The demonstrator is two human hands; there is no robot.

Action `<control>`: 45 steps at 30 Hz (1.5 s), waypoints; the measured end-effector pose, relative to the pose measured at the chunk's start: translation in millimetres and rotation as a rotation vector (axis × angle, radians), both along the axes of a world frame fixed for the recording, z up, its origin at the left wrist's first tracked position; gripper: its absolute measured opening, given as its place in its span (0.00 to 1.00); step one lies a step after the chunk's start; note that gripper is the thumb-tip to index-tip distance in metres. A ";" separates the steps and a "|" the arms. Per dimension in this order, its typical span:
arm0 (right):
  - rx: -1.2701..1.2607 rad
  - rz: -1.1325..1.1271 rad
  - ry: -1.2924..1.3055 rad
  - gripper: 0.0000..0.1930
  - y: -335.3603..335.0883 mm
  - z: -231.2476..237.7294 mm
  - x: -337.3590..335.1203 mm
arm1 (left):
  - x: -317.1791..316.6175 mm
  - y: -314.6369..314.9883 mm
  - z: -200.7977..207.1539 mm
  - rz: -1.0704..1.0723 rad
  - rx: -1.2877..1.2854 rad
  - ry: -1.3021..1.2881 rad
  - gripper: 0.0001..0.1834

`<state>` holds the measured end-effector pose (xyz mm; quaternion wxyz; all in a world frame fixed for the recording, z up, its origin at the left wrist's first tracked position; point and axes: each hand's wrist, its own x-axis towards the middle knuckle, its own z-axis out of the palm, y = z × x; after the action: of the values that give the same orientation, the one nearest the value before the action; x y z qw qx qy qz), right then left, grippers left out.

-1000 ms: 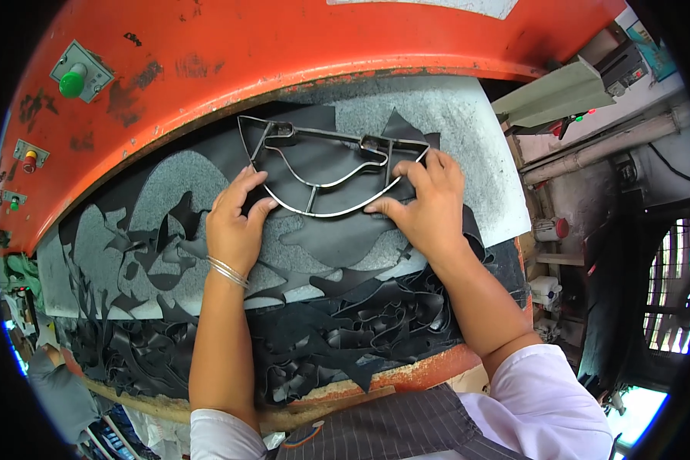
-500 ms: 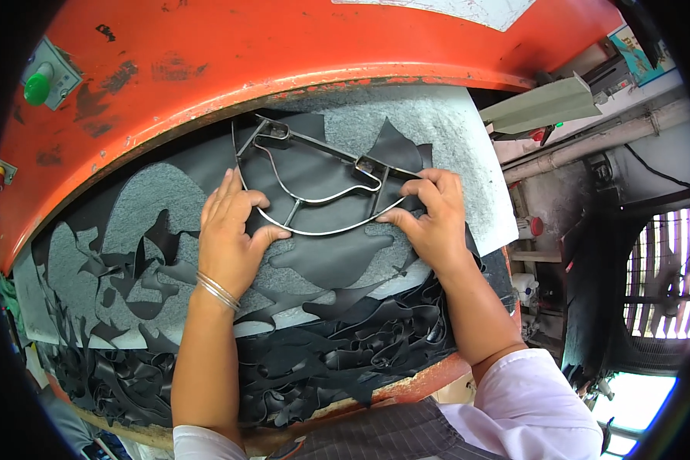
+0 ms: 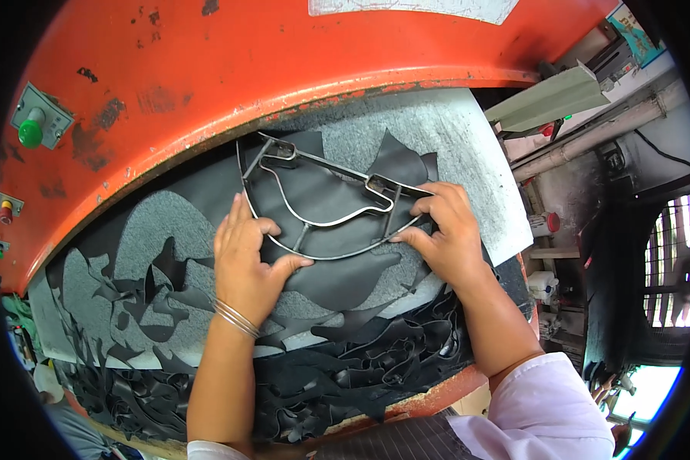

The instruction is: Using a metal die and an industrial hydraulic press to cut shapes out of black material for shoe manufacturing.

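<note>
A curved metal cutting die (image 3: pixel 322 224), a frame of steel strips with cross braces, lies on a sheet of black leather (image 3: pixel 314 192). My left hand (image 3: pixel 247 257) grips the die's outer band at its left side, thumb and fingers curled on the rim. On the opposite end, my right hand (image 3: pixel 448 234) pinches the band between thumb and fingers near the right corner. Black leather shows through the openings of the die. Below it, a leaf-shaped piece of black leather (image 3: pixel 345 280) rests on the grey cutting board (image 3: pixel 161 218).
An orange machine body (image 3: pixel 230 57) curves over the far edge of the board, with a green knob (image 3: pixel 31 132) at left. Heaped black offcuts (image 3: pixel 360 368) fill the near edge. Small scraps (image 3: pixel 157 295) lie left of my left hand. A grey plate (image 3: pixel 552 100) juts out at upper right.
The whole view has shifted, so everything sits slightly lower and to the right in the picture. Both hands keep their grip on the die, which stays in nearly the same place on the leather.
</note>
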<state>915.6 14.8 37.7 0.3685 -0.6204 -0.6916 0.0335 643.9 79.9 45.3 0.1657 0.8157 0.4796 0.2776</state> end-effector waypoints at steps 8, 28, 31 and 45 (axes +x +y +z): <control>-0.066 -0.068 -0.022 0.28 -2.7 7.5 6.6 | 10.3 -7.5 -2.6 0.026 0.043 0.024 0.31; -0.025 -0.155 0.037 0.34 5.3 1.2 5.4 | 7.1 6.5 -15.5 -0.008 -0.045 -0.162 0.22; 0.010 -0.147 0.037 0.34 9.2 -4.0 6.0 | 8.7 7.0 -16.5 0.013 -0.049 -0.177 0.22; -0.008 -0.069 0.062 0.34 -2.3 5.5 5.6 | 3.8 -8.5 -4.5 0.055 0.002 -0.072 0.23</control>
<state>921.2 12.6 43.2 0.3882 -0.6442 -0.6576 0.0429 647.7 71.4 40.7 0.1745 0.7919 0.4953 0.3117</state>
